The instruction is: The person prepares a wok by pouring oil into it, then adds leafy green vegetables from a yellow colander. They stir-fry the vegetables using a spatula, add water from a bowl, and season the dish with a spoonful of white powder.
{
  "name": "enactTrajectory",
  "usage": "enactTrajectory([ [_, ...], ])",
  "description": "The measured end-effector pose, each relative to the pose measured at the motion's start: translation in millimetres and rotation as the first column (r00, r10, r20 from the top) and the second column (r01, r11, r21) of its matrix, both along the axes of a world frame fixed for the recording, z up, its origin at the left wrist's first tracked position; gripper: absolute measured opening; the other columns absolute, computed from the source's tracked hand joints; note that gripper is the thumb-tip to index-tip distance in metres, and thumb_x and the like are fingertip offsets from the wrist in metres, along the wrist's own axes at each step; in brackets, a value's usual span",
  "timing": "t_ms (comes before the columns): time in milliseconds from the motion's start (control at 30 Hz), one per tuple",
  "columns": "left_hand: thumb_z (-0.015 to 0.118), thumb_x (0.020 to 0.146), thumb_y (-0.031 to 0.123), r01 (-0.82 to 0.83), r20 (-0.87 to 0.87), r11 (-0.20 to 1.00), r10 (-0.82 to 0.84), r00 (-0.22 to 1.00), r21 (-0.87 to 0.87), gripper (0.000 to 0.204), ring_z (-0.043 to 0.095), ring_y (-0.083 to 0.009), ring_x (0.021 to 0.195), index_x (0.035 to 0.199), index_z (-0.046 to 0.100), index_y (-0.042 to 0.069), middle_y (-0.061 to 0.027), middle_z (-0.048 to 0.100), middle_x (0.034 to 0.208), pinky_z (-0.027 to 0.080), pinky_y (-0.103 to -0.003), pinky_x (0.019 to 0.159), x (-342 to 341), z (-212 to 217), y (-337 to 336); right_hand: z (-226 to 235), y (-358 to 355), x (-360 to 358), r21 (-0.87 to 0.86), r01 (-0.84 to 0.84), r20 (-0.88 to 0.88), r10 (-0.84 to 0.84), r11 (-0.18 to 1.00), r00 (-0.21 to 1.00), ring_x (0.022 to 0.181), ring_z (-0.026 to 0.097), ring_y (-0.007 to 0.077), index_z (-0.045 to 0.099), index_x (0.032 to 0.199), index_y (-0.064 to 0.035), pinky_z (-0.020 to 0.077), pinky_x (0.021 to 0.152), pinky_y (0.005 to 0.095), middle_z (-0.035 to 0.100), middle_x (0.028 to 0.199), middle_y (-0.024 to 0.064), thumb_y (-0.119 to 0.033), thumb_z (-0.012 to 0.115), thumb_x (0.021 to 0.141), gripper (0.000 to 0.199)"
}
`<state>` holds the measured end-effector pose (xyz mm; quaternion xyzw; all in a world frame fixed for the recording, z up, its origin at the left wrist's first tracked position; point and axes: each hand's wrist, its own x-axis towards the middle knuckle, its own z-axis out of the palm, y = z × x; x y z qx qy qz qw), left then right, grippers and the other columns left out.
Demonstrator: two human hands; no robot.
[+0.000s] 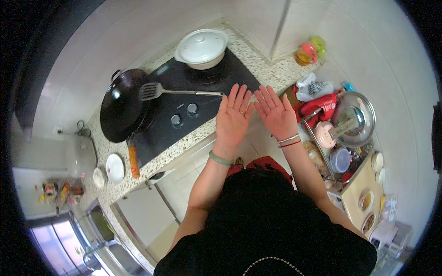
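My left hand [234, 117] and my right hand [275, 112] are held out side by side, palms up, fingers spread, holding nothing. They hover over the front edge of a speckled stone counter [184, 142], beside a black gas hob [193, 99]. A metal slotted spatula [172, 91] rests with its blade on a black wok [123, 105]; its handle tip ends just left of my left fingertips. A white lidded pot [201, 47] sits on the far burner. There is a green bangle on my left wrist and thin bracelets on my right.
A wire rack [338, 142] at right holds a glass lid [354, 117], bowls and containers. A small white dish [114, 168] and a cup stand on the counter at left, near a rice cooker [80, 156]. Tiled floor lies below.
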<state>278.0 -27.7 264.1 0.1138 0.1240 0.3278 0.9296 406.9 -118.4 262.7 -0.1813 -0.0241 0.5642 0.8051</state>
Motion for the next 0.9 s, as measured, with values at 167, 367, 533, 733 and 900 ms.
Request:
enactTrajectory([
  [167, 0.03, 0.099, 0.036, 0.113, -0.015, 0.994, -0.113, 0.993, -0.004, 0.046, 0.034, -0.0225, 0.131, 0.138, 0.036, 0.013, -0.0058, 0.038, 0.142, 0.03, -0.038, 0.104, 45, 2, -10, 1, -21, 33, 0.01, 0.102, -0.01, -0.102, 0.995, 0.995, 0.133, 0.032, 0.0277, 0.031, 0.139, -0.0042, 0.0242, 0.11, 0.0435, 0.036, 0.143, 0.0116, -0.043, 0.028, 0.098, 0.057],
  [367, 0.031, 0.099, 0.036, 0.213, 0.054, 0.974, -0.209, 0.976, -0.073, 0.045, 0.036, -0.0227, 0.13, 0.136, 0.039, 0.012, -0.0058, 0.041, 0.14, 0.028, -0.04, 0.106, 103, -10, -25, 3, -49, 80, -0.011, 0.186, -0.073, -0.187, 0.982, 0.98, 0.134, 0.031, 0.0269, 0.033, 0.138, -0.0038, 0.023, 0.111, 0.0419, 0.036, 0.143, 0.0117, -0.039, 0.029, 0.098, 0.053],
  [533, 0.032, 0.099, 0.036, 0.251, 0.059, 0.966, -0.248, 0.967, -0.067, 0.044, 0.038, -0.022, 0.128, 0.135, 0.041, 0.013, -0.0057, 0.043, 0.138, 0.028, -0.038, 0.106, 155, -11, -44, -1, -71, 129, -0.01, 0.22, -0.073, -0.22, 0.975, 0.973, 0.134, 0.031, 0.0269, 0.034, 0.138, -0.0034, 0.0243, 0.111, 0.042, 0.036, 0.143, 0.0116, -0.036, 0.031, 0.098, 0.051],
  [733, 0.031, 0.099, 0.036, 0.242, 0.026, 0.969, -0.241, 0.97, -0.052, 0.045, 0.035, -0.0224, 0.131, 0.136, 0.039, 0.013, -0.0064, 0.04, 0.141, 0.025, -0.039, 0.108, 218, -3, -64, 4, -92, 190, -0.034, 0.265, -0.113, -0.267, 0.964, 0.957, 0.132, 0.034, 0.0279, 0.037, 0.135, -0.0033, 0.0258, 0.11, 0.0431, 0.039, 0.141, 0.0118, -0.036, 0.032, 0.098, 0.05],
  [900, 0.032, 0.099, 0.036, 0.248, 0.001, 0.968, -0.249, 0.969, -0.029, 0.045, 0.033, -0.022, 0.132, 0.137, 0.038, 0.013, -0.0063, 0.039, 0.142, 0.023, -0.039, 0.109, 266, -2, -79, -3, -104, 241, 0.012, 0.267, -0.106, -0.265, 0.964, 0.959, 0.129, 0.037, 0.029, 0.038, 0.134, -0.0033, 0.0304, 0.107, 0.0441, 0.04, 0.14, 0.0125, -0.036, 0.033, 0.098, 0.049],
])
